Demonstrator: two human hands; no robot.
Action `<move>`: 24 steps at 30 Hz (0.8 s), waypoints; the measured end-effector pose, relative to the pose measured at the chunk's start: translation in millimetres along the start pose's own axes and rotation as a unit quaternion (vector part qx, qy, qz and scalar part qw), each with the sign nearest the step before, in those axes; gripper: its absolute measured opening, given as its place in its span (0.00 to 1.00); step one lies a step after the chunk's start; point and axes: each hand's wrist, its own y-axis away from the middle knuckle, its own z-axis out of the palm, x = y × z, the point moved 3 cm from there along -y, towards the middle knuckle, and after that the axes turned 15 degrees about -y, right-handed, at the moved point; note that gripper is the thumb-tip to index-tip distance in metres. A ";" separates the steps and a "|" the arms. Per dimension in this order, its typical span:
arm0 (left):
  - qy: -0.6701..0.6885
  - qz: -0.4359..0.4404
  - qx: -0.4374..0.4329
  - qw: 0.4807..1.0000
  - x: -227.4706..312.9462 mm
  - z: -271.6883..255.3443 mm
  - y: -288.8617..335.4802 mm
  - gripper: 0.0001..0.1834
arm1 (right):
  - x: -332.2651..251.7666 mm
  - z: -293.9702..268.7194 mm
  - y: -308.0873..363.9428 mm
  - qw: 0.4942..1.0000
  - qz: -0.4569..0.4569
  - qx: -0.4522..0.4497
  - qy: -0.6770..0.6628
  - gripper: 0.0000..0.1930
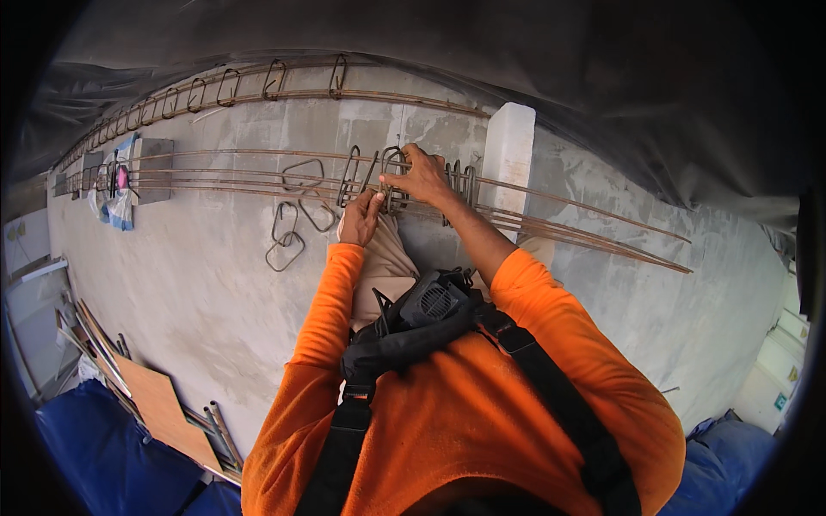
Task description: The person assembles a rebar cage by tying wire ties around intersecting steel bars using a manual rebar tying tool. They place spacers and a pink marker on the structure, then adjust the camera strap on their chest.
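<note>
Several long thin rebars [228, 171] run sideways in front of me, threaded through bent steel stirrups. My right hand [424, 178] reaches over the bars, its fingers closed round a stirrup [391, 160]. Just left of it and lower, my left hand [361, 218] pinches the near side of that stirrup group; which wire lies between the fingertips is partly hidden. More stirrups [462, 182] hang bunched on the bars to the right of my right hand. Loose stirrups [286, 236] lie on the concrete floor left of my left hand.
A white block [508, 159] stands under the bars at right, and a grey block [153, 163] supports them at left. Beyond lies a finished rebar cage [232, 93] beside dark sheeting [559, 60]. A plywood board [163, 408] and pipes lie at lower left, near blue tarp [103, 456].
</note>
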 end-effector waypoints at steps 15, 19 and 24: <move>-0.074 0.026 0.063 0.995 36.9 -10.2 -2.5 0.15 | 8.5 3.1 9.6 0.996 -0.074 0.040 -0.006 0.39; -0.226 0.182 0.156 0.944 59.3 -22.6 -0.6 0.20 | 21.0 -3.4 10.4 0.997 -0.065 0.009 -0.033 0.43; -0.308 0.299 0.104 0.897 62.0 -22.9 -20.3 0.34 | 18.0 -5.9 7.6 0.995 -0.084 0.009 -0.046 0.38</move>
